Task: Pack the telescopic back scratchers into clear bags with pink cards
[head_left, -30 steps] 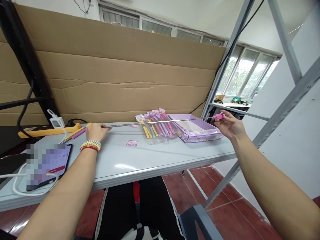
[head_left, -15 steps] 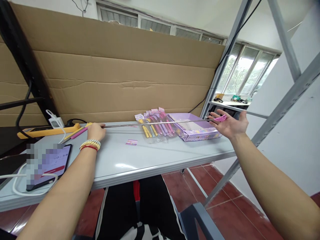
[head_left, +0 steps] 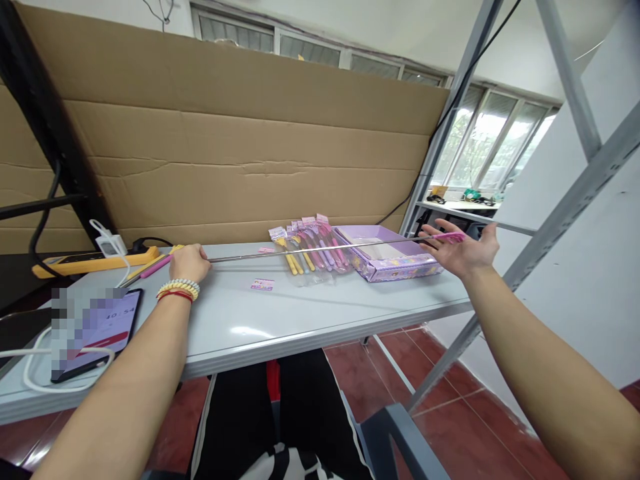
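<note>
A long thin metal rod, which looks like a telescopic back scratcher [head_left: 280, 253], stretches across the table between my hands. My left hand [head_left: 190, 263] is closed round its near end, and a pink handle [head_left: 156, 266] sticks out to the left of the fist. Its small pink head [head_left: 449, 237] lies on the palm of my right hand [head_left: 463, 253], which is turned up with the fingers spread. Behind the rod are several packaged sticks [head_left: 313, 250] with yellow, purple and pink handles, in clear sleeves. Beside them sits an open purple box [head_left: 400, 267].
A phone [head_left: 103, 333] with a white cable lies at the left, near a yellow power strip [head_left: 95, 265] and a white charger [head_left: 111, 245]. A small pink card [head_left: 263, 285] lies on the white table [head_left: 280, 320]. Cardboard [head_left: 260, 140] stands behind; a metal frame [head_left: 550, 233] rises at right.
The pink head has turned and shifted slightly to the right on my right palm. My left hand has barely moved, a touch to the left.
</note>
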`<state>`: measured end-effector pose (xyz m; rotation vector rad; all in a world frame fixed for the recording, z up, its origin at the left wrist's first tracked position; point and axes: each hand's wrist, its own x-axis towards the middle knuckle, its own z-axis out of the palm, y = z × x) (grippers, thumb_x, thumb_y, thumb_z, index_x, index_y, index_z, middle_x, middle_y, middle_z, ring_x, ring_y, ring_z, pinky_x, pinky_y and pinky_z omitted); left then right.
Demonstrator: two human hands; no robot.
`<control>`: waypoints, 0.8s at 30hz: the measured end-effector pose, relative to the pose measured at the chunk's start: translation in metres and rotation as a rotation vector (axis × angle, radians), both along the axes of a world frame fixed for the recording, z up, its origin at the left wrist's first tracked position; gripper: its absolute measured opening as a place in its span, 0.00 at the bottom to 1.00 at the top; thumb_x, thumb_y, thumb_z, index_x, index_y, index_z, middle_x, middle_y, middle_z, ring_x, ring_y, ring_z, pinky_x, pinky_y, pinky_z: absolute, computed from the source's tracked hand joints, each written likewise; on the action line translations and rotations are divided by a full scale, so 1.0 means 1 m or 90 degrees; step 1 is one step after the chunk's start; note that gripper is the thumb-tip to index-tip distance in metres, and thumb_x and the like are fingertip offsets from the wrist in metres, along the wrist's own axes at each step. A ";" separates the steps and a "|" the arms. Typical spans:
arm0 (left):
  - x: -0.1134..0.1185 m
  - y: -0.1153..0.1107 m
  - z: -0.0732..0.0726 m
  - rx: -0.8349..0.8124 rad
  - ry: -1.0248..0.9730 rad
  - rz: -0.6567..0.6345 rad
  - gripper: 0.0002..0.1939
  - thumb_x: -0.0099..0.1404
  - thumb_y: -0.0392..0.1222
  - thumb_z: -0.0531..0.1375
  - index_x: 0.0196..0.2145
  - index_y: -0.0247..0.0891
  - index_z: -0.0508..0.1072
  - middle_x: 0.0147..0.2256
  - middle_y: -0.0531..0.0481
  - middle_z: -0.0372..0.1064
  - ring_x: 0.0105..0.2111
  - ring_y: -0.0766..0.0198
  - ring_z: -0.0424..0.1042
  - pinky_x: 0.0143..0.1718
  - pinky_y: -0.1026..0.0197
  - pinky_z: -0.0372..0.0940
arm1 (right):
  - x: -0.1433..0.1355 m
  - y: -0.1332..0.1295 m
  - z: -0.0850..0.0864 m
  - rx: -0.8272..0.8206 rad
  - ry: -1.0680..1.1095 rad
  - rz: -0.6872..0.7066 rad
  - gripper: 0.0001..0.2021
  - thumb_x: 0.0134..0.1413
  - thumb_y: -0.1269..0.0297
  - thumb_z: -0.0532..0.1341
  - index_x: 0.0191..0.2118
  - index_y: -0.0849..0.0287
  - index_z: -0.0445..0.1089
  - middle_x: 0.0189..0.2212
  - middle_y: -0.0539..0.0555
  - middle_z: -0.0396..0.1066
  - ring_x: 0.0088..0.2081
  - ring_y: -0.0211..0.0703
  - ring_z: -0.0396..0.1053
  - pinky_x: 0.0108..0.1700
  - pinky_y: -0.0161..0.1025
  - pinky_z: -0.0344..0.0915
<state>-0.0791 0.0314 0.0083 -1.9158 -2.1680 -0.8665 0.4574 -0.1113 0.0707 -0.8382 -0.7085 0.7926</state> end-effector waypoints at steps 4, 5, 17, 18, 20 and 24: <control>0.000 0.000 0.000 0.019 0.014 0.000 0.07 0.44 0.34 0.59 0.25 0.40 0.71 0.30 0.41 0.74 0.35 0.48 0.72 0.35 0.54 0.64 | 0.001 0.001 -0.001 0.006 -0.002 0.007 0.38 0.55 0.35 0.33 0.34 0.55 0.73 0.38 0.67 0.73 0.40 0.59 0.71 0.34 0.53 0.65; 0.000 0.001 0.001 0.021 0.024 -0.004 0.07 0.44 0.34 0.58 0.25 0.40 0.71 0.30 0.41 0.74 0.36 0.47 0.72 0.36 0.54 0.64 | 0.001 0.002 -0.002 0.009 -0.003 0.011 0.39 0.55 0.35 0.32 0.35 0.56 0.73 0.39 0.68 0.72 0.39 0.59 0.71 0.33 0.52 0.66; 0.004 0.001 -0.003 0.006 0.061 -0.032 0.16 0.62 0.45 0.52 0.40 0.35 0.74 0.40 0.33 0.73 0.43 0.45 0.71 0.42 0.52 0.63 | -0.001 0.009 -0.003 -0.048 -0.032 -0.002 0.40 0.56 0.36 0.29 0.37 0.58 0.71 0.35 0.67 0.73 0.33 0.54 0.72 0.28 0.46 0.66; 0.005 0.000 -0.002 -0.009 0.060 -0.025 0.18 0.64 0.48 0.50 0.39 0.36 0.75 0.39 0.34 0.74 0.43 0.44 0.71 0.42 0.52 0.64 | -0.001 0.010 -0.003 -0.051 -0.037 -0.002 0.40 0.57 0.37 0.28 0.37 0.58 0.71 0.35 0.67 0.73 0.33 0.54 0.72 0.28 0.46 0.66; 0.007 -0.003 0.001 -0.022 0.061 -0.019 0.21 0.64 0.53 0.49 0.36 0.36 0.76 0.36 0.33 0.75 0.41 0.44 0.72 0.40 0.52 0.64 | -0.001 0.011 -0.004 -0.054 -0.046 -0.003 0.39 0.58 0.39 0.28 0.36 0.58 0.71 0.34 0.66 0.73 0.33 0.54 0.72 0.28 0.46 0.66; 0.008 -0.009 0.005 -0.006 0.056 -0.011 0.22 0.61 0.57 0.53 0.33 0.37 0.77 0.35 0.34 0.75 0.40 0.44 0.73 0.38 0.53 0.63 | 0.003 0.013 -0.007 -0.043 -0.052 -0.004 0.37 0.61 0.42 0.31 0.35 0.59 0.72 0.35 0.67 0.73 0.33 0.53 0.72 0.28 0.46 0.67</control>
